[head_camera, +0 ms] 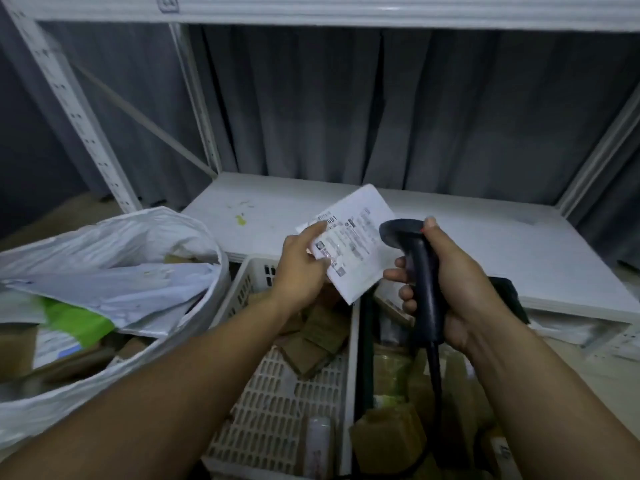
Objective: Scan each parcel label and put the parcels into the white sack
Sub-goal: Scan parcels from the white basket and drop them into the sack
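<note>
Flat white mailer parcel with printed label (358,252) held up above white slatted plastic crate (273,410), pinched at its left edge by left hand (301,271). Black handheld barcode scanner (424,271) gripped by right hand (460,282), fingers wrapped round handle, head pointed at label, just beside parcel. Open white plastic sack (138,230) at left, parcels seen inside. Small brown cardboard parcels (318,334) piled in crate. White low shelf board (467,244) behind.

The one head-worn camera looks forward and down, close over the basket (277,393), facing the shelf (536,244); its dim edges seem blurred.
</note>
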